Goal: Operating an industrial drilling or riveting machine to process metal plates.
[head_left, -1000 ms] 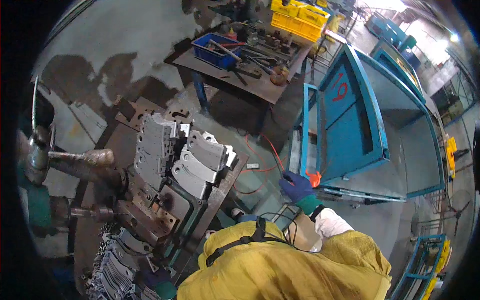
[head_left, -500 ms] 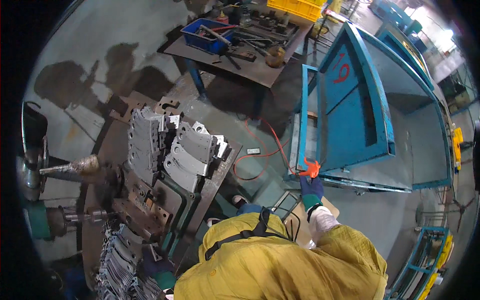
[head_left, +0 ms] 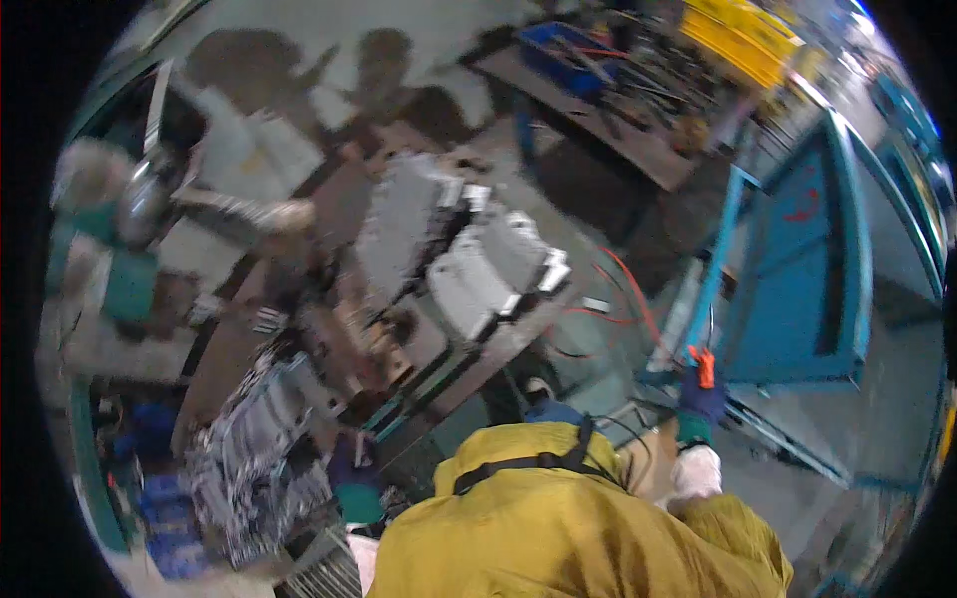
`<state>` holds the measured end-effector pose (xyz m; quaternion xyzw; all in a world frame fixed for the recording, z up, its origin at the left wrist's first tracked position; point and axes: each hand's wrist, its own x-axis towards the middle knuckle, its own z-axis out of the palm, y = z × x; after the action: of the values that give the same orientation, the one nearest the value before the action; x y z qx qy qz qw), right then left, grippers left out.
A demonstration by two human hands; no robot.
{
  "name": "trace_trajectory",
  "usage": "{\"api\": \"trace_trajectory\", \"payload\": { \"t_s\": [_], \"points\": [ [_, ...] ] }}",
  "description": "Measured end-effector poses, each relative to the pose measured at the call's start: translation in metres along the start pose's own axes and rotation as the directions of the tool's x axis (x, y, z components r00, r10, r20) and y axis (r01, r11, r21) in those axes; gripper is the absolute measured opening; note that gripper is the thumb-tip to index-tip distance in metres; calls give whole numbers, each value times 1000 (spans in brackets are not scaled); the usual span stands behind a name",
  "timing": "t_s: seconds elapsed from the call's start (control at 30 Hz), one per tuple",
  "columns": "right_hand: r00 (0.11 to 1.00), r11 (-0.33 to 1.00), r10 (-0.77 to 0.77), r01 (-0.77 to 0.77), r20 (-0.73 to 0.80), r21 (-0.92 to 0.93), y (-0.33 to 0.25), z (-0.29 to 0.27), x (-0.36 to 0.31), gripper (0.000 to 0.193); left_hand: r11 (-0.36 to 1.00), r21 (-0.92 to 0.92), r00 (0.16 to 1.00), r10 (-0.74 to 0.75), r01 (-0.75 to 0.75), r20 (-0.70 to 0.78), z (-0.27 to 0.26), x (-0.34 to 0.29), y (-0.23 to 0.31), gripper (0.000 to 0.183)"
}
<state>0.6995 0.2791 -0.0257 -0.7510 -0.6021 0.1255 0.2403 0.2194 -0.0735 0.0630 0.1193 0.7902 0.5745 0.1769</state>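
My right hand, in a dark blue glove with a green cuff, is closed around an orange air blow gun beside the blue metal cabinet frame. A thin nozzle points up from the gun. My left hand, gloved the same way, is low at the right side of a stack of grey metal plates; its fingers are smeared by motion. More curved grey plates stand in two stacks, a left stack and a right stack, on the brown machine table. A dark metal fixture lies between these and the lower stack.
Machine parts with a pale wrapped lever stand at the left. A workbench at the back carries a blue bin and tools. The blue cabinet frame fills the right. A red hose trails across the floor.
The view has swung left, so the scene sits farther right and is blurred. My left hand shows more fully beside the lower stack. The blow gun is still in my right hand.
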Motion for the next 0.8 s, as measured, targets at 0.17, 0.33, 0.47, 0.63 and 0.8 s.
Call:
{"api": "trace_trajectory", "payload": {
  "t_s": [0.17, 0.33, 0.47, 0.63, 0.8],
  "points": [
    [986, 727, -154, 72, 61, 683, -102, -65, 4, 49, 994, -98, 988, -39, 54, 149, -23, 7, -22, 29],
    [690, 546, -535, -159, 488, 823, -156, -97, -1, 59, 728, 626, 956, 266, -281, 120, -31, -38, 6, 44],
    [95, 600, -610, -594, 787, 536, -255, -127, -78, 53, 899, 401, 984, 175, -175, 39, -60, -48, -59, 47],
    [61, 608, -611, 674, 789, 419, -261, -57, -132, 52, 960, -257, 987, -139, 115, -76, -79, -69, -88, 45],
    [232, 635, -648, 691, 725, 347, -276, -32, -155, 48, 971, -238, 984, -71, 30, -164, -88, -103, -60, 49]
  ]
}}
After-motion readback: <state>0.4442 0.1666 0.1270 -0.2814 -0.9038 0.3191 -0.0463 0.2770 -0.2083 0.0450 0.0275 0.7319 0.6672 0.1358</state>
